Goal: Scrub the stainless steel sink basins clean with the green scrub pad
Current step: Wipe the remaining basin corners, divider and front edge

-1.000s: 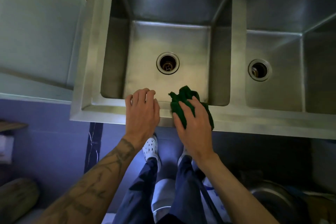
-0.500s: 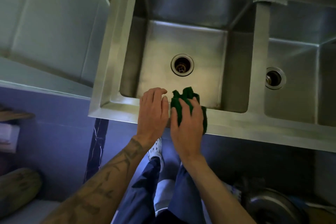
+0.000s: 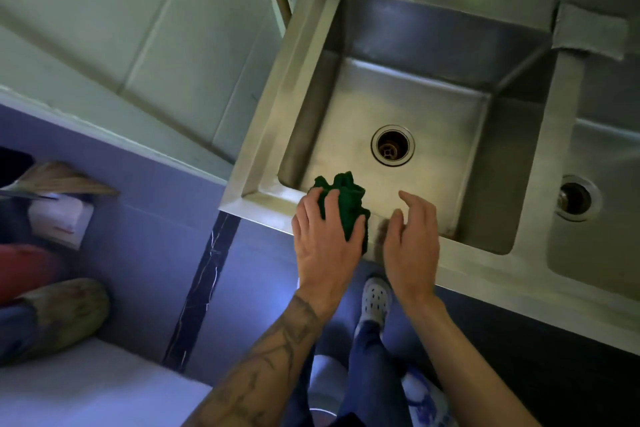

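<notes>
The green scrub pad (image 3: 348,206) is crumpled on the front rim of the left stainless steel basin (image 3: 408,94). My left hand (image 3: 325,239) grips the pad from the left, fingers curled over it. Just to its right, my right hand (image 3: 410,239) hovers above the rim, fingers apart and holding nothing. The left basin's round drain (image 3: 392,146) lies beyond both hands. The right basin (image 3: 602,225) with its own drain (image 3: 576,198) sits at the far right, partly cut off by the frame.
A pale tiled wall (image 3: 138,45) meets the sink's left side. Below the rim are my legs and a white perforated shoe (image 3: 375,298). At the lower left stand a wooden log-like object (image 3: 65,312) and a white surface (image 3: 86,388).
The pad has passed from my right hand to my left hand. My right hand has let go and opened to the right of it. The view has swung left.
</notes>
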